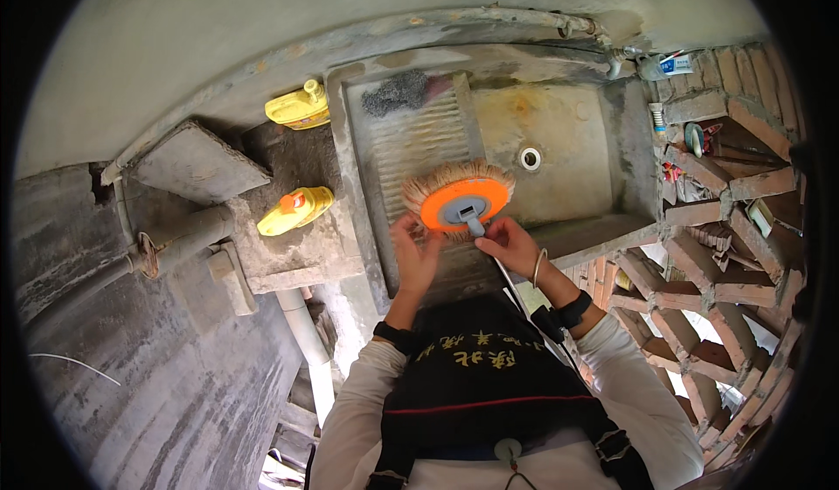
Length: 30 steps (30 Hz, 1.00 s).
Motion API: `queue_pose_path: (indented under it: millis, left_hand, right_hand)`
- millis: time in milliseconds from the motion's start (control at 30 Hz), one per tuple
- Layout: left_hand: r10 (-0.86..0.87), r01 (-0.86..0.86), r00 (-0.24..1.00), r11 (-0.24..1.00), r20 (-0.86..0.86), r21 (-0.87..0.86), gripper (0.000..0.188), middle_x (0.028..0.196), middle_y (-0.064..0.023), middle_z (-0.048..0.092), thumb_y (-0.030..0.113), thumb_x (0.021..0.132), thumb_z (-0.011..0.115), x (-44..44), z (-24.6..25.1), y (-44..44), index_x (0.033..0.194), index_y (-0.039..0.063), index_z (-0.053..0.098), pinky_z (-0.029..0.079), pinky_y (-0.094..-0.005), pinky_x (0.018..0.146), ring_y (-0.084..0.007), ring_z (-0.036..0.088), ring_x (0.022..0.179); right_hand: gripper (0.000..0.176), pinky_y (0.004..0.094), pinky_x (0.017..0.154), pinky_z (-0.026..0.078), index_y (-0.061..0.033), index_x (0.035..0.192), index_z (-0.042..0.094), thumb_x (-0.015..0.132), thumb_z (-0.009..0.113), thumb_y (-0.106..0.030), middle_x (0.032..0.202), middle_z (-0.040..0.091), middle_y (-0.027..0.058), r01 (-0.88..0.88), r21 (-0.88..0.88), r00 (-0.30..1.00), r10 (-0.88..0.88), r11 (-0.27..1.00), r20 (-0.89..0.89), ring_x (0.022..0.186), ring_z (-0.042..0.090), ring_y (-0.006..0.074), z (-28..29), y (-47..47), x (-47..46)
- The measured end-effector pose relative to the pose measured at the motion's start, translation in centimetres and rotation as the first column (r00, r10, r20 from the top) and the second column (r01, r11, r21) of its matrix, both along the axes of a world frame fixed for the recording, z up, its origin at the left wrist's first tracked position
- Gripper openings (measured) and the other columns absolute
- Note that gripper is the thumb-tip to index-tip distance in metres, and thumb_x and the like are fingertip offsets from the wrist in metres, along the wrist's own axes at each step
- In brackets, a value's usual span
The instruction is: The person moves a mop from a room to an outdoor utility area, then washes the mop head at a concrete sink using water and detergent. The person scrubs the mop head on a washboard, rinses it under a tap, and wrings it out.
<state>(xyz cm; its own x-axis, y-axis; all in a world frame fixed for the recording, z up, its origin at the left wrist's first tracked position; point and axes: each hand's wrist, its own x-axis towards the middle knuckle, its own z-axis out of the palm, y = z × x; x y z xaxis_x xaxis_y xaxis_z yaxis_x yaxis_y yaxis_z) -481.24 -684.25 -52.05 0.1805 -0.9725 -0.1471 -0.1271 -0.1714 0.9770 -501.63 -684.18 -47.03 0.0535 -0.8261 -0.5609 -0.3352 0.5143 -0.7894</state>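
Note:
A round mop head (465,202) with an orange plate, a grey centre joint and a beige string fringe is held over the ribbed washboard (419,136) of a concrete sink. My left hand (418,251) pinches the fringe at its lower left edge. At the grey joint, the fingers of my right hand (510,246) grip the neck where the metal handle (510,283) meets it. That handle runs down beside my black apron (485,365). A dark grey scouring clump (395,94) lies at the top of the washboard.
Right of the washboard is the sink basin (557,130) with a white-ringed drain (530,158). Two yellow bottles (298,107) (296,211) stand on the concrete ledge at left, near a leaning slab (200,162). A tap (615,64) and brick lattice (714,280) are at right.

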Motion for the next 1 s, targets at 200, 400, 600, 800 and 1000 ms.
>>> queue_pose_path:
  millis: [200, 400, 600, 800, 1000]
  left_hand:
    - [-0.395, 0.471, 0.864, 0.852, -0.311, 0.227, 0.048, 0.111, -0.0132, 0.061, 0.014, 0.078, 0.073, 1.8, 3.1, -3.5, 0.121, 0.002, 0.055, 0.049, -0.0375, 0.086, -0.0275, 0.061, 0.101]
    - [-0.72, 0.75, 0.635, 0.661, 0.282, -0.001, 0.04, 0.118, -0.0089, 0.061, 0.023, 0.077, 0.071, 2.2, 6.6, -5.8, 0.114, 0.008, 0.063, 0.048, -0.043, 0.085, -0.0301, 0.06, 0.099]
    - [-0.279, 0.81, 0.367, 0.566, 0.887, -0.156, 0.035, 0.126, -0.0033, 0.056, 0.02, 0.075, 0.066, 0.3, 6.9, -4.3, 0.11, 0.016, 0.067, 0.043, -0.0345, 0.08, -0.0221, 0.054, 0.096]
    - [-0.138, 0.847, 0.176, 0.526, 0.975, -0.079, 0.024, 0.131, 0.0006, 0.052, 0.02, 0.079, 0.058, 0.0, 2.8, -4.0, 0.1, 0.015, 0.069, 0.04, -0.0325, 0.078, -0.0182, 0.05, 0.095]
    - [-0.237, 0.737, 0.139, 0.674, 0.961, 0.06, 0.02, 0.129, 0.0001, 0.052, 0.019, 0.079, 0.059, 1.4, -0.4, -4.9, 0.094, 0.013, 0.07, 0.041, -0.0326, 0.08, -0.0196, 0.05, 0.101]
  right_hand:
    - [0.027, 0.0312, 0.07, 0.051, -0.0024, 0.098, 0.065, 0.093, 0.061, -0.029, 0.084, 0.068, 0.0101, -0.113, 0.236, 0.993, 0.101, 0.965, 0.059, 0.078, 0.066, 0.0198, 0.0, 1.9, 1.0]
    - [0.023, 0.0356, 0.084, 0.051, -0.0043, 0.109, 0.065, 0.092, 0.059, -0.019, 0.103, 0.07, 0.0126, -0.133, -0.011, 0.987, 0.131, 0.991, -0.094, 0.093, 0.066, 0.0305, -0.3, 2.1, 0.8]
    - [0.046, 0.0429, 0.101, 0.04, -0.0086, 0.126, 0.056, 0.085, 0.063, -0.029, 0.123, 0.06, 0.0152, -0.784, -0.207, 0.58, 0.57, 0.586, -0.582, 0.115, 0.055, 0.0303, -5.1, 0.5, -1.5]
    - [0.054, 0.0376, 0.098, 0.043, -0.0018, 0.134, 0.043, 0.084, 0.061, -0.009, 0.123, 0.058, 0.021, -0.019, 0.145, 0.969, -0.018, 0.989, 0.247, 0.12, 0.051, 0.0327, -1.8, -0.2, -2.5]
    - [0.056, 0.0399, 0.099, 0.042, -0.0018, 0.137, 0.041, 0.084, 0.059, -0.005, 0.132, 0.049, 0.0231, -0.369, -0.364, 0.836, 0.134, 0.855, -0.533, 0.119, 0.05, 0.0371, 3.6, -1.7, -0.4]
